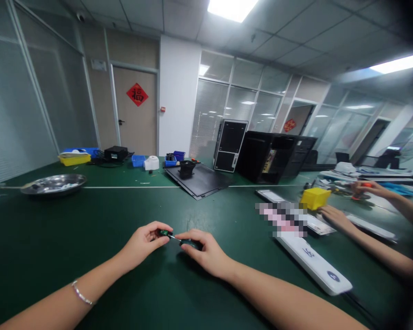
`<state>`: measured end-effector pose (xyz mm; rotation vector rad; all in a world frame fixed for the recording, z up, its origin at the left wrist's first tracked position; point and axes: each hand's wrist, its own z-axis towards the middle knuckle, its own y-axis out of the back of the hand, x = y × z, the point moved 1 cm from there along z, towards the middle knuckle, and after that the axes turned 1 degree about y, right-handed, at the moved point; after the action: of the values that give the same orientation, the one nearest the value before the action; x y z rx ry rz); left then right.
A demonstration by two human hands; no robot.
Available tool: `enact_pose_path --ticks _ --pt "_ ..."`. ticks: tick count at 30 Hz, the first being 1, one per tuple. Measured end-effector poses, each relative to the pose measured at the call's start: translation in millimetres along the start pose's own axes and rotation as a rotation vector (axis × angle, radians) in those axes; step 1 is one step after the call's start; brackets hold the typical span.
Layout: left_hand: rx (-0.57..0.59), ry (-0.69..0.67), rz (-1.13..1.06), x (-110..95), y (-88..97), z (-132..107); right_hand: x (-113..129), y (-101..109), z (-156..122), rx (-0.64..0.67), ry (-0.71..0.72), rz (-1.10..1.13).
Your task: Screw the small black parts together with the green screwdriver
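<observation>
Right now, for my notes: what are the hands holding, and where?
The left hand pinches a small dark part by its edges; the right hand grips the handle of what looks like a small screwdriver, its metal shaft touching that part.

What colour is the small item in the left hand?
The item in the left hand is dark green with a thin silver shaft; head view.

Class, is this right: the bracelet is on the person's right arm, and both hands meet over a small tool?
No: the bracelet is on the left arm, as the head view shows. The left hand and right hand do meet over the small tool.
</observation>
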<state>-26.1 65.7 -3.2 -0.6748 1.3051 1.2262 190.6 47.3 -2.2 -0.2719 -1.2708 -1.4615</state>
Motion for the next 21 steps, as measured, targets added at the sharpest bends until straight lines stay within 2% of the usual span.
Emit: enact_pose_path --ticks 2,6,11,16,21 --pt "-0.006 0.017 -0.025 1.5 0.7 0.3 -0.1 0.1 -0.3 0.001 -0.005 0.000" --pt "-0.026 -0.034 -0.012 6.2 1.1 1.7 -1.7 0.5 -1.6 -0.004 0.020 0.013" --pt "0.007 -0.049 0.044 10.2 0.2 2.4 0.1 -2.3 -0.7 -0.025 0.131 0.022" --pt "0.060 -0.060 0.125 7.0 -3.3 0.2 13.7 -10.6 4.2 -0.087 0.231 0.052" --pt "0.080 0.005 0.152 2.4 -5.9 -1.7 20.7 -15.3 4.2 0.020 0.245 0.072"
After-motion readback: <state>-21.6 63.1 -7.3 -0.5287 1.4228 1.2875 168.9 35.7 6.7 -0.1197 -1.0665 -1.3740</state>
